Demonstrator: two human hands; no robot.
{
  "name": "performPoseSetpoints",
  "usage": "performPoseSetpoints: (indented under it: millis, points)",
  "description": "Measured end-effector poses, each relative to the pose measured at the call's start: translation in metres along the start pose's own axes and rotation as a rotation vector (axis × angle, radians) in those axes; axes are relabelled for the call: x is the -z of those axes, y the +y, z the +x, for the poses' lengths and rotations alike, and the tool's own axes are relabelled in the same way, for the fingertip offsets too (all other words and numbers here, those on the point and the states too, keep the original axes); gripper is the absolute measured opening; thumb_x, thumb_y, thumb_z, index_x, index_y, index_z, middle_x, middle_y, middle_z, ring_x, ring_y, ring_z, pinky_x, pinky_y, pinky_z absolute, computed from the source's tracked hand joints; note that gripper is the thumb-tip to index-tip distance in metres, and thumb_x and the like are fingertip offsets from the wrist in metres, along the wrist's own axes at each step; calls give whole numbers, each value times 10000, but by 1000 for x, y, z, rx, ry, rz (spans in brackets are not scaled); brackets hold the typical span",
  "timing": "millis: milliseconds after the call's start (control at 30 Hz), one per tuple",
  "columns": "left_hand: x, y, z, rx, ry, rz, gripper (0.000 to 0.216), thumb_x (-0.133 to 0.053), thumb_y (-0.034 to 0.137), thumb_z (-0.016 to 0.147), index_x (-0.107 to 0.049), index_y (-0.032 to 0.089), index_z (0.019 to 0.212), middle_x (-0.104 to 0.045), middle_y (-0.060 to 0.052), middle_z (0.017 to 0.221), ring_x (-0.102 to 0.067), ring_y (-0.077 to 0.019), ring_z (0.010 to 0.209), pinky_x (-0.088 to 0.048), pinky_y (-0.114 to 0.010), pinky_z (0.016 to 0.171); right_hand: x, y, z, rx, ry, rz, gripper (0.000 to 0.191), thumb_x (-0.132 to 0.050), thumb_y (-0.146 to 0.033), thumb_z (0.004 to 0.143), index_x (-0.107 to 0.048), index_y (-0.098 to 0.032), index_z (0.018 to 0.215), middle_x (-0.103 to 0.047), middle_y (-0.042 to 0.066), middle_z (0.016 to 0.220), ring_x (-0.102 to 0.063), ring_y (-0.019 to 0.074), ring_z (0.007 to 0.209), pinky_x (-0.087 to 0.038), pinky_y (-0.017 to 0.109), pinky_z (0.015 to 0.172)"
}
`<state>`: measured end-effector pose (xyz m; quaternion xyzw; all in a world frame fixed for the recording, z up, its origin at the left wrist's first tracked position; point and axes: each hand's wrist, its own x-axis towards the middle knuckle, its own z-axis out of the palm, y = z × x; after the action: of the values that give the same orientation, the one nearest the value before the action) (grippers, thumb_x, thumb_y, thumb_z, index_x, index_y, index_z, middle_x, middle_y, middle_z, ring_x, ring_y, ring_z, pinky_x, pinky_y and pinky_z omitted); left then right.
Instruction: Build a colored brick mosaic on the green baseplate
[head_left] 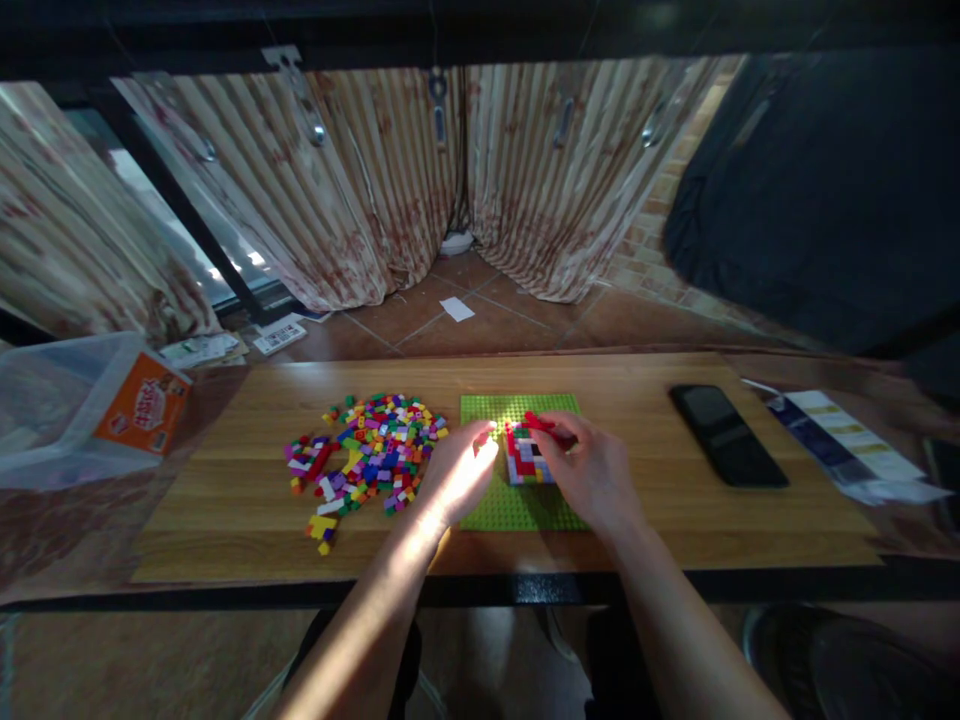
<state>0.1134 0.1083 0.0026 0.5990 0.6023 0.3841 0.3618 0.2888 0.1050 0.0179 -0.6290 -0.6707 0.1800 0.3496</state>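
On the green baseplate [487,510] stands a small built block of colourful toy bricks [523,468], red, white and other colours, with an opening in its top. My right hand [592,470] reaches over its right side, thumb and fingers closed on a red toy brick [534,421] at the block's far edge. Whether that brick touches the block I cannot tell. Left of the block, my left hand [461,470] hovers over the plate's left edge with its fingertips drawn together in bright sunlight. What they hold, if anything, is too small and glaring to make out.
A spread of loose coloured bricks [382,450] lies left of the baseplate on the wooden table [225,500]. A black phone [727,435] rests at the right. Beyond the left end stands a clear plastic bin [60,410]; papers [847,435] lie past the right end.
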Motion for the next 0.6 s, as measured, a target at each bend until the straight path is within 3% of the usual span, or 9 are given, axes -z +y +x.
performPoseSetpoints:
  millis: [333,600]
  points:
    - [9,-1,6,86,-124,-82,269,-613,230,815,-717,167,1055,-747,-62,851,-651,-160,660,-503,-266,632,7,7,-4,154,-155,118,145,-587,-240,860,-716,-234,927,-742,27,958,-664,178,854,-506,326,787]
    - [9,-2,6,-8,-201,-30,212,-584,249,833,-734,191,970,-757,-52,876,-671,-166,736,-517,-269,688,11,21,-2,156,-163,94,126,-632,-232,842,-743,-262,892,-709,26,928,-644,183,869,-498,340,806]
